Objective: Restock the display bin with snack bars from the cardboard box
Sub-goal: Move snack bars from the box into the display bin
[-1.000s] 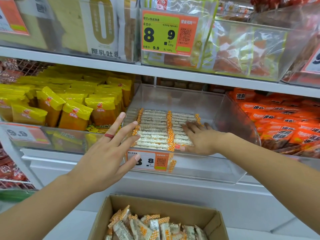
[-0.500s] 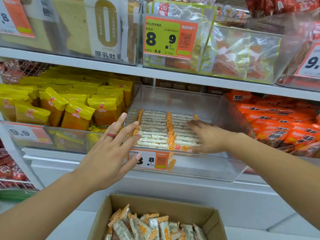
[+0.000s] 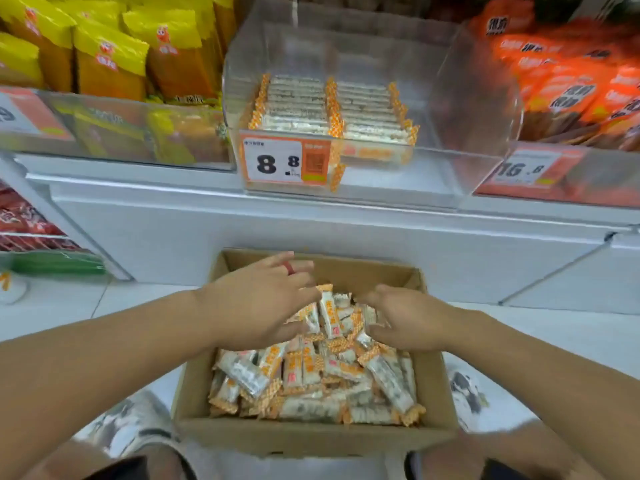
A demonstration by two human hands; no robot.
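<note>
Both hands, moved from display bin [image 3: 346, 36] to cardboard box [image 3: 311, 438], spread wide over snack bars [image 3: 311, 382]; bin partly filled.

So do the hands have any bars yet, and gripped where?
Not clearly. Left hand and right hand are over the snack bars in the cardboard box, fingers spread and reaching; no bar is visibly gripped.

Yellow snack bags [image 3: 110, 53] are stacked upright in a clear bin at the upper left, behind an orange price label [image 3: 31, 114]. Orange packets [image 3: 568, 88] are piled in the bin at the upper right, fronted by a tag marked 16.8 [image 3: 526, 169]. Red packets [image 3: 24, 220] are seen on a lower left shelf. A white tiled floor [image 3: 554, 327] is visible below.
</note>
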